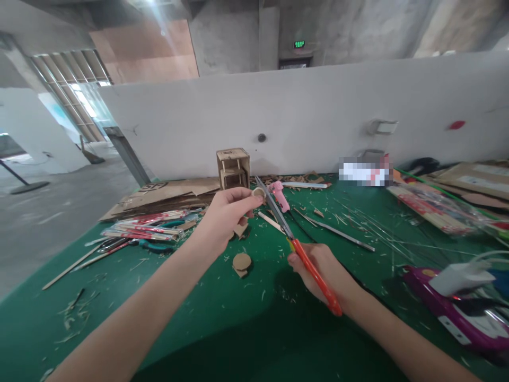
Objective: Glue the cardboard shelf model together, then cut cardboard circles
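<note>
My left hand (234, 212) pinches a small round cardboard piece (258, 192) between thumb and fingers, above the green table (191, 329). My right hand (318, 265) is wrapped round the red handle of a pair of scissors (284, 220). The metal blades point up and away, their upper part right beside the cardboard piece; whether they touch it I cannot tell. Below the hands lies a cardboard disc (242, 261) with another scrap under it. Behind stands a small cardboard box structure (233, 168) with inner shelves. A pink glue gun (280, 196) rests just beyond the scissors.
Packaged sticks (145, 225) and flat cardboard (170, 191) lie at left. A purple power strip (441, 307) with a white plug sits at right, below bagged sticks (433, 209). Shavings and a metal tool (345, 236) litter the table. A white partition (310, 116) borders the back.
</note>
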Demonstrator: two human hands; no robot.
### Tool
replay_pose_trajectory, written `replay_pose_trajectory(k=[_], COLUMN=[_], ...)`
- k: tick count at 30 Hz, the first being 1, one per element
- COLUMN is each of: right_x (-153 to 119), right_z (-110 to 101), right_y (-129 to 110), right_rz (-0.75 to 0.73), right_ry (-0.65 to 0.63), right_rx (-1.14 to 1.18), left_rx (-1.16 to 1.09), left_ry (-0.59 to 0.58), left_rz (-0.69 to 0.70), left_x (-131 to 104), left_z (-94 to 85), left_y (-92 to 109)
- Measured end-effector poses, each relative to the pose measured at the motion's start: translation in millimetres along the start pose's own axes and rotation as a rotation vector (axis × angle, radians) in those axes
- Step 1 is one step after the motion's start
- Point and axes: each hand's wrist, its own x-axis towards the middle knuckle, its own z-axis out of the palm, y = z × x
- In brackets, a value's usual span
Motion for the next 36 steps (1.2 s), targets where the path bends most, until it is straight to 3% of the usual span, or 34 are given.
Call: replay_pose_trajectory(k=[15,24,30,36], right_x=[-3.9,-3.0,-1.0,1.1], right_z=[1.2,-1.3,-1.4,0.6], right_y=[12.7,9.6,-1.6,4.5], right_rz=[-0.038,-0.091,-0.036,-0.012], right_ry=[-0.120,-0.098,-0.032,-0.032], right_rx=[0.341,0.256,0.112,-0.011], left_rx=[0.011,0.012,0.029,0.036], left_ry=[-0.032,-0.029,-0.030,-0.050], left_rz=[-0.042,-0.040,-0.032,-0.040], left_x=[-0.1,0.5,0.3,-0.1], left_z=[-1.1,0.1,0.3,-1.5], left_y=[7.2,6.0,5.8,5.3])
